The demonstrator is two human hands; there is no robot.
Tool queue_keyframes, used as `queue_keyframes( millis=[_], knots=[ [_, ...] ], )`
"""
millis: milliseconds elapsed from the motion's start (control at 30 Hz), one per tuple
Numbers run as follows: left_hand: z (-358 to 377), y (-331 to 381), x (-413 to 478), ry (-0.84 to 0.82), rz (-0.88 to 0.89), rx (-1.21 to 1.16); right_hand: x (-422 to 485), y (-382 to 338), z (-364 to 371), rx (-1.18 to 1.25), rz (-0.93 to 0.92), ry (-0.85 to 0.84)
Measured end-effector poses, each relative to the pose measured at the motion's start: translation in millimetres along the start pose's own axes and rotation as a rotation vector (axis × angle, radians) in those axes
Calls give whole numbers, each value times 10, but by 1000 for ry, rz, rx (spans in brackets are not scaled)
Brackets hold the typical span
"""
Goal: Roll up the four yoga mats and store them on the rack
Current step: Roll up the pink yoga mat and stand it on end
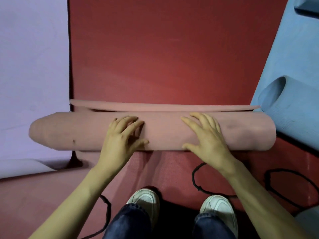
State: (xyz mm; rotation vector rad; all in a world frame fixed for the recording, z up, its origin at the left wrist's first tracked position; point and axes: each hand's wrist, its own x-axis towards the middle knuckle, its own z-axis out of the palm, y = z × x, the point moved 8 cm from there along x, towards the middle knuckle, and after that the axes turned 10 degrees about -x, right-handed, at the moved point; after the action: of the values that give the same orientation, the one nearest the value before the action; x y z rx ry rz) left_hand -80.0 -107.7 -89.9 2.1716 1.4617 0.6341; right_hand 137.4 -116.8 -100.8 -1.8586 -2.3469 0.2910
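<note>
A purple mat (31,80) lies flat at the left. Centre, the pink mat roll (155,133) lies across the red mat (164,49); the left hand (120,135) and right hand (205,135) press it with fingers spread flat, not gripping, likely to keep the roll tight. A blue mat (293,80) lies right.

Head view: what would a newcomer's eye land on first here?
The fat pink roll of the red yoga mat lying crosswise in the middle, with the left hand and the right hand pressed flat on top, fingers spread. Beyond it the mat's unrolled red part fills the upper centre, flanked by a lilac mat on the left and a blue mat with curled ends on the right.
</note>
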Motion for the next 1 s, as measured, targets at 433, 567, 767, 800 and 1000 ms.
queue_keyframes(
  millis=[433,567,767,800,1000],
  knots=[
    [361,-77,830,-318,-15,419,618,145,39,6,153,221],
    [329,-178,1092,-400,-57,440,478,74,-101,297,193,376],
    [318,-218,1246,-435,-81,417,-77,215,594,1432,1086,186],
    [321,-227,1264,-452,-97,411,-56,163,732,1647,1200,24],
    [341,-192,1342,-576,-193,390,252,96,761,2121,1152,11]
  ],
)
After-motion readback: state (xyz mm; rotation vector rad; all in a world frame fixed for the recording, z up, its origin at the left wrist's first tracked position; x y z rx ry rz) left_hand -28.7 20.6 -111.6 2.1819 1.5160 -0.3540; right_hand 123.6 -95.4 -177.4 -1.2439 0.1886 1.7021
